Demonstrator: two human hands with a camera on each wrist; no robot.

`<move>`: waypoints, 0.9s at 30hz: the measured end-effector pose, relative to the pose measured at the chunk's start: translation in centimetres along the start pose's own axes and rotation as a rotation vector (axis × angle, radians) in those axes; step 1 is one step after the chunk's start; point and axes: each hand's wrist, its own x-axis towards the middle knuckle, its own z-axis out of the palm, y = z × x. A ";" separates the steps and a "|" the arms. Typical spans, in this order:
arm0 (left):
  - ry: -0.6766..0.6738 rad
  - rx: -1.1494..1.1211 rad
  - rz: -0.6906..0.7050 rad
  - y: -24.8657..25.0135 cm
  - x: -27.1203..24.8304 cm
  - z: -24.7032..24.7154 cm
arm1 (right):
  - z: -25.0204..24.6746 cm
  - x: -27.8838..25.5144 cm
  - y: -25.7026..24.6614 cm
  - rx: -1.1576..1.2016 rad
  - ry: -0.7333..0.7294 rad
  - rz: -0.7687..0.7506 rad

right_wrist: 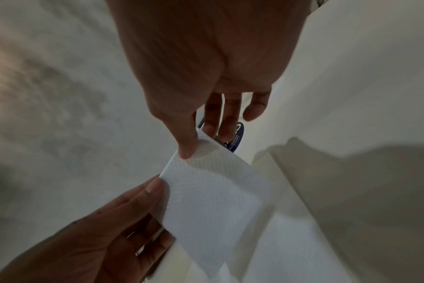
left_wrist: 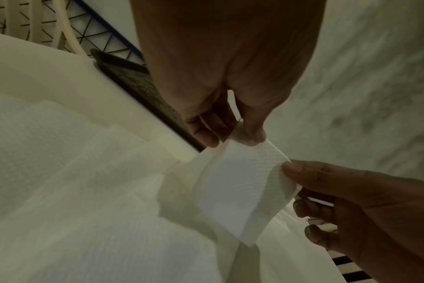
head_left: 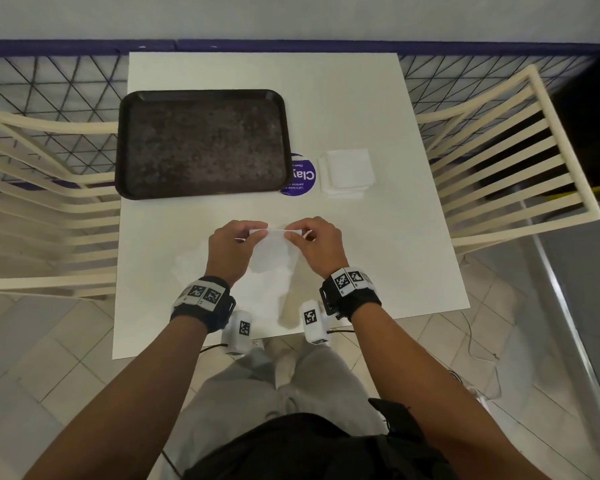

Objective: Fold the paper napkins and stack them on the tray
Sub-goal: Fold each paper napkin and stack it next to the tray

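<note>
A white paper napkin (head_left: 272,252) hangs above the table's near middle, held by its top edge. My left hand (head_left: 257,232) pinches the left top corner and my right hand (head_left: 293,233) pinches the right one. In the left wrist view my left hand (left_wrist: 235,137) pinches the napkin (left_wrist: 240,183) between thumb and fingers. In the right wrist view my right hand (right_wrist: 198,141) pinches the other corner of the napkin (right_wrist: 210,201). More napkins (head_left: 194,261) lie spread on the table under my hands. A dark brown tray (head_left: 201,143) sits at the far left with nothing on it.
A small stack of square white napkins (head_left: 347,171) lies right of the tray, beside a round purple sticker (head_left: 300,174). The white table (head_left: 361,98) is flanked by cream slatted chairs (head_left: 499,150) on both sides. A wall runs along its far edge.
</note>
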 end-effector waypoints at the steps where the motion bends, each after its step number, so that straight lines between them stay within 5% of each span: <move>1: 0.007 0.007 0.004 0.0 0.0 0.0 | -0.1 0.0 0.0 0.001 0.002 -0.006; 15: -0.026 0.002 0.029 0.6 0.7 -0.3 | 0.5 1.4 -1.6 -0.092 -0.092 -0.079; 27: -0.045 -0.122 -0.053 0.6 1.0 -0.8 | -1.9 2.5 -1.0 0.051 -0.114 0.034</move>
